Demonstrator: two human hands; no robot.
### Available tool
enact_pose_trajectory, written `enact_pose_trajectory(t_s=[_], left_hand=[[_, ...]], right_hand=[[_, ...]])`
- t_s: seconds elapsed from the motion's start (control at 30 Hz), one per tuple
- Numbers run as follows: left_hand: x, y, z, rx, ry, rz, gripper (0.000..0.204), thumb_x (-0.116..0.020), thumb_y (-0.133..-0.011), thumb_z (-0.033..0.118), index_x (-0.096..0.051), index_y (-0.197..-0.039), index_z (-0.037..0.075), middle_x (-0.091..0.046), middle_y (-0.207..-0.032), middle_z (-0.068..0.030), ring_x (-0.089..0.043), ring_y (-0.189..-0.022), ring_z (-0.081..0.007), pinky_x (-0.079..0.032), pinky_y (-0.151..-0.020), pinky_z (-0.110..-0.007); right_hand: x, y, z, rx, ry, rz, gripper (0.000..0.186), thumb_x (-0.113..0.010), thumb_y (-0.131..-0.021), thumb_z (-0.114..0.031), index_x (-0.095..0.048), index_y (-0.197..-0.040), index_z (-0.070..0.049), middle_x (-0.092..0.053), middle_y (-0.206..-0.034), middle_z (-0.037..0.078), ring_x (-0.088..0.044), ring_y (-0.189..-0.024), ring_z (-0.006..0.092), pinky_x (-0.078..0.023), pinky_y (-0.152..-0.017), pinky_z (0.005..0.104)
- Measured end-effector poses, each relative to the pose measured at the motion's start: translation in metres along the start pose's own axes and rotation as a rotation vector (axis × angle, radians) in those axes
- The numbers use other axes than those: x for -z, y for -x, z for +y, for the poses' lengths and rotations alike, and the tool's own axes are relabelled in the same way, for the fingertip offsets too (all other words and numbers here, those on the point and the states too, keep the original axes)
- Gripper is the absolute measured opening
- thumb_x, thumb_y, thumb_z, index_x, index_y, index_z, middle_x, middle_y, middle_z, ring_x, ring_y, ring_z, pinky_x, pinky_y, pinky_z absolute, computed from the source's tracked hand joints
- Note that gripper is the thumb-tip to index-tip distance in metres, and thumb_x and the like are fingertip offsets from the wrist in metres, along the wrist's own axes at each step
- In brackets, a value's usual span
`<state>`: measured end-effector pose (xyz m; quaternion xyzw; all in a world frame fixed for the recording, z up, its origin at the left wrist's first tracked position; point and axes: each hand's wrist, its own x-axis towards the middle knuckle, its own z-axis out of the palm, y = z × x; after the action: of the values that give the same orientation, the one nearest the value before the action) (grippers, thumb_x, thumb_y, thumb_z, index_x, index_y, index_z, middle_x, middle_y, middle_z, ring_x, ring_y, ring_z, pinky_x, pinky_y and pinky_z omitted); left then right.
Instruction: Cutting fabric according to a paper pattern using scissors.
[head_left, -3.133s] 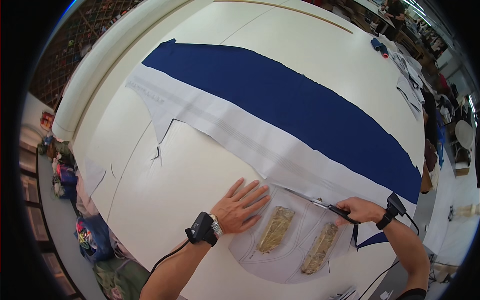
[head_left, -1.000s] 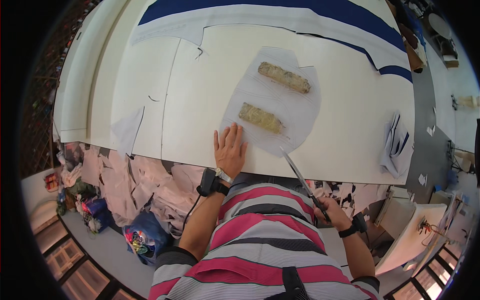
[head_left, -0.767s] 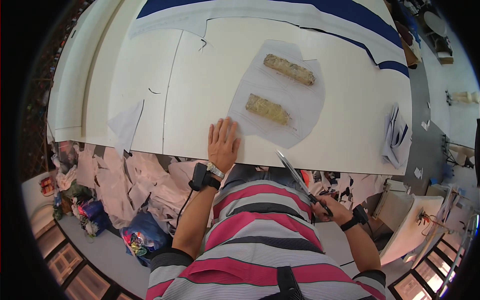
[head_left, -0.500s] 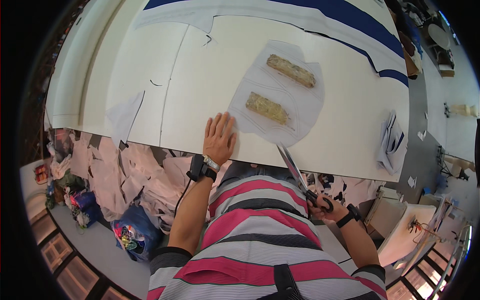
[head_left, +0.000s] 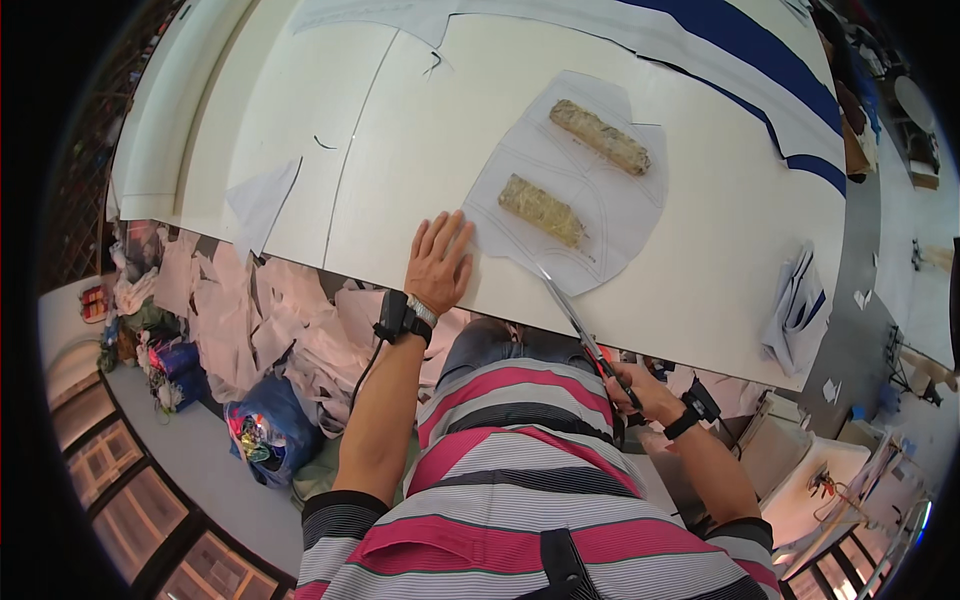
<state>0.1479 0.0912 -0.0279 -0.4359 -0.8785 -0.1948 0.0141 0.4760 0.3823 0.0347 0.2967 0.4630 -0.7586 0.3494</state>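
Observation:
A white cut piece (head_left: 625,225) with lines drawn on it lies flat on the table. Two rough, yellowish-grey oblong blocks, an upper one (head_left: 600,137) and a lower one (head_left: 542,210), rest on top of it. My left hand (head_left: 440,265) is flat on the tabletop, fingers spread, its fingertips close to the piece's left edge. In my right hand (head_left: 643,392) is a pair of large scissors (head_left: 568,312) with dark handles. Their blades reach over the table's near edge, and the tips meet the piece's lower edge.
White and navy fabric (head_left: 740,75) stretches along the far side of the table (head_left: 390,190). A folded bundle (head_left: 797,310) lies at the right, a white scrap (head_left: 265,205) at the left. Below the near edge are heaped pale scraps (head_left: 225,320) and a blue bag (head_left: 275,425).
My right hand has moved the scissors up and left, so the tips now reach the piece's lower edge. The blades look closer together. My left hand stays flat on the table.

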Motion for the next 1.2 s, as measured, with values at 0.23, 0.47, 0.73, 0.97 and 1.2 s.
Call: enact_pose_trajectory(t_s=[0.23, 0.47, 0.73, 0.97, 1.2], left_hand=[[0.0, 0.0, 0.0, 0.009, 0.004, 0.0, 0.06, -0.063, -0.098, 0.016, -0.053, -0.157, 0.01, -0.048, -0.165, -0.0148, -0.041, -0.154, -0.0364, -0.027, -0.13, -0.055], [-0.001, 0.001, -0.001, 0.01, 0.004, 0.0, 0.06, -0.063, -0.099, 0.017, -0.052, -0.157, 0.01, -0.047, -0.166, -0.0142, -0.041, -0.154, -0.0358, -0.027, -0.13, -0.055], [-0.001, 0.001, -0.001, 0.026, 0.008, -0.003, 0.061, -0.063, -0.098, 0.017, -0.052, -0.158, 0.011, -0.047, -0.166, -0.0137, -0.04, -0.155, -0.035, -0.026, -0.131, -0.055], [-0.001, 0.0, -0.001, 0.018, 0.005, 0.007, 0.061, -0.064, -0.097, 0.019, -0.054, -0.156, 0.011, -0.048, -0.165, -0.0131, -0.042, -0.154, -0.0347, -0.026, -0.131, -0.055], [0.001, 0.003, -0.001, 0.018, 0.021, 0.01, 0.061, -0.066, -0.096, 0.018, -0.054, -0.155, 0.01, -0.048, -0.165, -0.0136, -0.042, -0.154, -0.0353, -0.027, -0.13, -0.056]], right_hand=[[0.008, -0.003, 0.003, -0.042, -0.053, -0.011, 0.039, -0.073, -0.104, -0.042, -0.058, -0.092, -0.009, -0.051, -0.064, -0.005, -0.044, -0.046, 0.0042, -0.034, -0.044, 0.0217], [-0.001, -0.003, -0.023, -0.039, 0.057, 0.031, 0.039, -0.074, -0.104, -0.042, -0.057, -0.091, -0.009, -0.047, -0.061, -0.008, -0.041, -0.044, 0.004, -0.032, -0.043, 0.0222], [0.005, -0.001, -0.039, -0.073, 0.078, -0.003, 0.04, -0.073, -0.104, -0.044, -0.058, -0.093, -0.009, -0.048, -0.062, -0.008, -0.041, -0.045, 0.0026, -0.031, -0.043, 0.0224], [0.006, -0.013, -0.054, -0.068, 0.155, 0.009, 0.04, -0.073, -0.104, -0.043, -0.058, -0.093, -0.008, -0.048, -0.062, -0.007, -0.039, -0.045, 0.0028, -0.03, -0.042, 0.0232], [0.015, -0.018, -0.055, -0.123, 0.085, -0.015, 0.037, -0.072, -0.106, -0.04, -0.059, -0.093, -0.008, -0.047, -0.061, -0.007, -0.039, -0.045, 0.0032, -0.03, -0.042, 0.0231]])
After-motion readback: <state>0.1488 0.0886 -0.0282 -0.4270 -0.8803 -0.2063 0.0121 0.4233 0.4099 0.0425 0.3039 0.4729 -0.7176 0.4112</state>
